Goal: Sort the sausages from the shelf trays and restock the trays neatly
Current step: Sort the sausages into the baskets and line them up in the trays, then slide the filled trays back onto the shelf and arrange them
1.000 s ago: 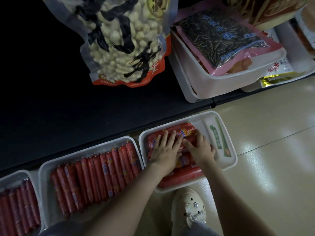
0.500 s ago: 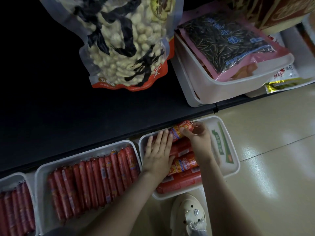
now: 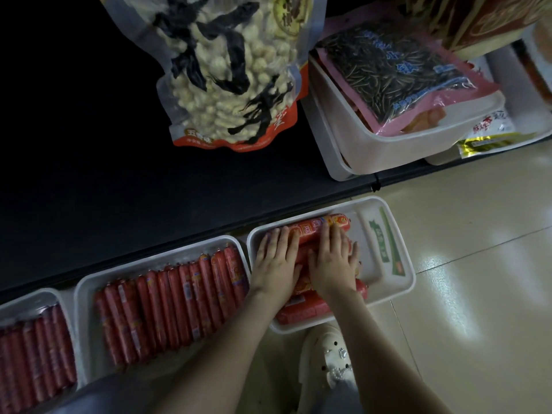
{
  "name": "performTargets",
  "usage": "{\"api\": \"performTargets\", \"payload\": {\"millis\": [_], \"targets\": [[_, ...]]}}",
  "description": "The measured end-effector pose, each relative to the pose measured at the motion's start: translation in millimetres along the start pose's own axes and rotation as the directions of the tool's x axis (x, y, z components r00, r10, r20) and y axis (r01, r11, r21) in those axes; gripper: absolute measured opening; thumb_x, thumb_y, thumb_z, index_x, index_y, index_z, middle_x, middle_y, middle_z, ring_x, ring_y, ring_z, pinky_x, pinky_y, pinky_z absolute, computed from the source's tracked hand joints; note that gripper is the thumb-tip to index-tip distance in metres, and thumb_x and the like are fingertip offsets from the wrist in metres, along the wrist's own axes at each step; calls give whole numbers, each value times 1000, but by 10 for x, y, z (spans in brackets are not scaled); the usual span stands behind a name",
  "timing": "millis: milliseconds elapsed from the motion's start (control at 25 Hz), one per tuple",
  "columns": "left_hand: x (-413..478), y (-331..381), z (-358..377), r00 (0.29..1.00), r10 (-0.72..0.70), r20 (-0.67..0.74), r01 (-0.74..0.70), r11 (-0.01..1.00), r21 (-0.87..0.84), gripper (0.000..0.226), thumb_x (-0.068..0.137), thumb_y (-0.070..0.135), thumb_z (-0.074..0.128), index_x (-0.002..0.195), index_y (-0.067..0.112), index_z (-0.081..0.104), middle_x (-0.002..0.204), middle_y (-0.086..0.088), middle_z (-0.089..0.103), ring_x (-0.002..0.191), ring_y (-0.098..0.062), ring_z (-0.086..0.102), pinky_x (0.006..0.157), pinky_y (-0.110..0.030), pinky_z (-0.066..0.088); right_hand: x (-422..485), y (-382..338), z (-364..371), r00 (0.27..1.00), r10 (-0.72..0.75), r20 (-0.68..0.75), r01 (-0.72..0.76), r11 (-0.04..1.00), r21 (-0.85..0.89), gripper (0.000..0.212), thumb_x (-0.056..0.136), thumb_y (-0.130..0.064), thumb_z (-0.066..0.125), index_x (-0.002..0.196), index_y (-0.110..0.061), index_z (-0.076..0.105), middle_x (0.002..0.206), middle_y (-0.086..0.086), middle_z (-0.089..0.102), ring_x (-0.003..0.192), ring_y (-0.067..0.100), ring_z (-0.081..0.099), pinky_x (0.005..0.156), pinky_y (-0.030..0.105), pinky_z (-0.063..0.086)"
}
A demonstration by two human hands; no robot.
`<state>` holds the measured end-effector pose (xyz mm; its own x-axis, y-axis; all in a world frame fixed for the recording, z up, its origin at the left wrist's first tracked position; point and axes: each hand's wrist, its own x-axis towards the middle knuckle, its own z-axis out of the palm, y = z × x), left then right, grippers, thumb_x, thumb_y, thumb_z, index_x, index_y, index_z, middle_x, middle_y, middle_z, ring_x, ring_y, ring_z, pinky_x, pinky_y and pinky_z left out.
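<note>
In the head view, three white trays lie in a row below the front edge of a dark shelf (image 3: 89, 144). The right tray (image 3: 409, 282) rests on the pale tiled floor (image 3: 478, 264) and holds thick red sausages (image 3: 316, 230) lying crosswise, stacked from the far end to the near end of the tray.

The left hand (image 3: 276, 264) lies palm down on the left part of that stack, its fingers (image 3: 283, 237) straight and spread, grasping nothing. The right hand (image 3: 334, 264) lies flat just beside it on the same sausages, fingers likewise straight and released, with the fingertips reaching the farthest sausage. The two hands almost touch at the thumbs.

Two green-labelled packets (image 3: 385, 243) lie along the right side of the same tray, apart from the hands.

The middle tray (image 3: 80, 309) holds a tidy row of thin red sausages (image 3: 170, 294) set side by side. The left tray (image 3: 30, 297), cut off by the frame edge, holds more thin sausages (image 3: 33, 354) in the same order.

On the shelf above stand a clear bag of peanuts (image 3: 233, 70) and a white bin (image 3: 388, 150) holding a pink bag of dark seeds (image 3: 397, 76). A pale shoe (image 3: 328, 360) stands on the floor near the right tray's near rim.
</note>
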<state>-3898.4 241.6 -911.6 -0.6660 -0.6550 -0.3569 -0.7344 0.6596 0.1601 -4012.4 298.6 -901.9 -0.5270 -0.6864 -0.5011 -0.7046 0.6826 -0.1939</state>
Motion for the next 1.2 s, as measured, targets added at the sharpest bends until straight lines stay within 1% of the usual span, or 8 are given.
{"api": "performTargets", "payload": {"millis": [160,240,360,480,920,1040,1160,1200], "targets": [[-573,-99,-136,991,-72,115,78,996,-43,66,73,33,39,129,5,58,136,-13,55,125,-27,53,117,-41,20,-488,-555,109,992,-128,-2,128,992,6,69,87,-32,6,150,-8,22,151,13,34,140,28,30,113,50,19],[-978,-313,-240,985,-139,102,146,987,-62,70,72,37,40,132,4,54,139,-12,52,127,-26,52,114,-38,6,-776,-844,178,973,-228,32,228,974,7,70,86,-32,10,149,-7,25,148,14,38,136,29,36,111,49,26],[-1439,-664,-381,946,-293,141,300,954,-26,87,83,43,58,150,5,18,158,-10,14,146,-22,16,114,-36,-13,-1043,-1125,198,927,-349,137,358,933,-44,67,95,-29,32,152,-11,2,157,7,15,144,23,17,116,41,15],[-1885,-1097,-459,901,-426,86,428,904,-9,74,98,38,35,151,11,-10,159,-5,-16,147,-20,-13,115,-37,-19,-1338,-1574,145,881,-456,128,466,882,-70,75,96,-28,42,152,-12,-6,159,5,5,146,22,7,117,39,9],[-3491,-2368,-152,666,-736,119,746,652,-137,64,102,38,23,152,7,-4,160,-13,-3,148,-25,-7,118,-43,-6,-2479,-3309,1054,606,-746,275,792,597,-127,66,96,-28,41,152,-19,8,157,-1,17,143,18,16,114,34,15],[-3696,-2555,155,593,-790,155,803,566,-186,66,102,38,24,151,6,-5,160,-15,-7,147,-26,-9,118,-45,-4,-2417,-3547,1316,595,-751,285,803,549,-231,70,96,-29,41,153,-20,2,159,2,10,145,19,9,116,35,9],[-3604,-2707,376,599,-800,40,776,568,-274,60,100,35,25,153,10,9,160,-12,5,148,-26,4,118,-45,4,-2131,-3713,1476,604,-707,368,796,517,-315,74,97,-34,41,152,-23,-9,160,3,-4,147,20,-6,118,39,-2],[-3537,-2758,454,642,-766,26,743,614,-266,59,99,35,25,153,12,16,159,-10,12,147,-25,11,118,-45,6,-2035,-3750,1543,601,-681,417,799,498,-339,75,98,-36,40,151,-24,-11,160,3,-8,147,21,-11,118,39,-6]]}}
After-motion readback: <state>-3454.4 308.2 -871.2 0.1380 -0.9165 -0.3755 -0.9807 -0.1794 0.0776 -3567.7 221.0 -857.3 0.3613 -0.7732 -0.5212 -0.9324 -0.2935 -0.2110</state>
